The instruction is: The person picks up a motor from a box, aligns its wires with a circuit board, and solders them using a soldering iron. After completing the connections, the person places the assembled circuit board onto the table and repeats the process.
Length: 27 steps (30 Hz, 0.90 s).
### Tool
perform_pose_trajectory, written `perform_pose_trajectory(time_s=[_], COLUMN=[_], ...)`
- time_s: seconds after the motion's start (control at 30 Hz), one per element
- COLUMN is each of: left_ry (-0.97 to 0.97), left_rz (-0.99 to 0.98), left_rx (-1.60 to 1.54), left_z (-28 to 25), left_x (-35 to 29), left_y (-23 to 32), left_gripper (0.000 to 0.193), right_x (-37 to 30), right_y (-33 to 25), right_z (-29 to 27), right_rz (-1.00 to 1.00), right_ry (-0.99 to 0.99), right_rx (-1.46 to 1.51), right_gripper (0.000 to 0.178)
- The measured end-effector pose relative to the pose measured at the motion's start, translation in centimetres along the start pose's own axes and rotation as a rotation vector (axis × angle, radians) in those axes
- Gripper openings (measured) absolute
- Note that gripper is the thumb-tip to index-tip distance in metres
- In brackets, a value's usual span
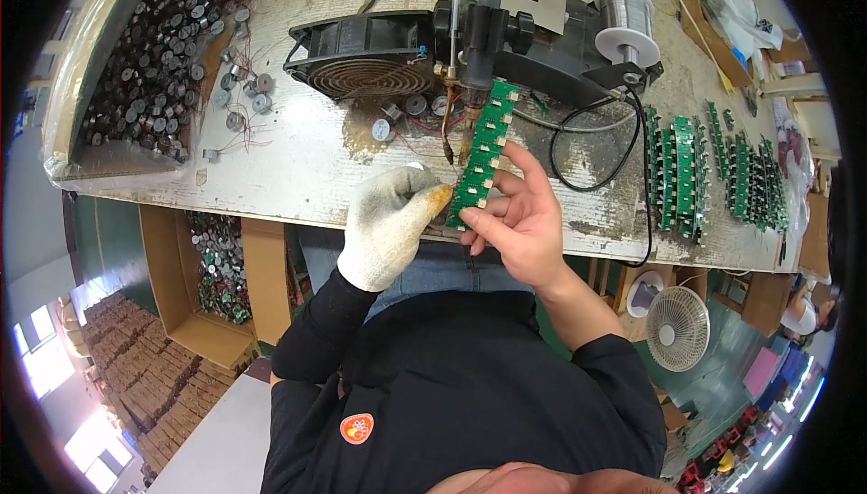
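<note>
My right hand (524,223), bare, pinches the lower part of a long green circuit board strip (484,153) with white connectors along it. The strip is tilted, its top beside a fixed upright soldering iron (479,51). A thin bent brass tube (447,128) points down to the left of the iron's tip. My left hand (390,219), in a white knit glove with a stained yellowish fingertip, is closed, thumb and finger against the strip's left edge. A pale round edge, apparently a small motor (415,165), peeks out above the glove; the rest is hidden.
A plastic-lined box (68,124) of small motors stands at left, with loose motors (237,97) beside it. Behind are a black fan (361,56) and a solder wire spool (625,24). A black cable (555,155) loops at right, before rows of green boards (677,173).
</note>
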<state>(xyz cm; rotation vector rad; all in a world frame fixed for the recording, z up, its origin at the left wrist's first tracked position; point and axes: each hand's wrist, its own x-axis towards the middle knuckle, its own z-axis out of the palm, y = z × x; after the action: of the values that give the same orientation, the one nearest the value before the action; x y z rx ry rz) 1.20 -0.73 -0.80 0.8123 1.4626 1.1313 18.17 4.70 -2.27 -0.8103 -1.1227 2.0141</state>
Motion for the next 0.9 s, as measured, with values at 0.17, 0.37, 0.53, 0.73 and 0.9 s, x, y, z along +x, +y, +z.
perform_pose_trajectory(time_s=[0.17,0.37,0.53,0.73,0.9], left_ry=[0.058,0.094,0.122,0.126,0.122], left_rz=[-0.032,0.007,-0.025,0.089,0.066], left_rx=[-0.105,0.029,0.014,0.052,0.078], left_z=[0.7,0.7,0.9,0.7,0.9], left_x=[-0.2,-0.1,0.0,0.3,0.1], left_y=[0.7,0.8,1.1,0.6,1.1], left_gripper=[0.018,0.018,0.017,0.016,0.016], right_x=[-0.1,-0.4,-0.4,-0.2,-0.5], right_y=[0.1,0.3,0.2,-0.3,0.3], right_z=[-0.1,0.0,0.1,0.5,0.0], right_rz=[0.011,-0.012,0.0,-0.026,-0.031], right_ry=[0.009,0.006,0.013,0.005,0.01], right_rx=[0.0,-0.008,0.017,0.022,-0.01], right_gripper=[0.074,0.075,0.075,0.074,0.074])
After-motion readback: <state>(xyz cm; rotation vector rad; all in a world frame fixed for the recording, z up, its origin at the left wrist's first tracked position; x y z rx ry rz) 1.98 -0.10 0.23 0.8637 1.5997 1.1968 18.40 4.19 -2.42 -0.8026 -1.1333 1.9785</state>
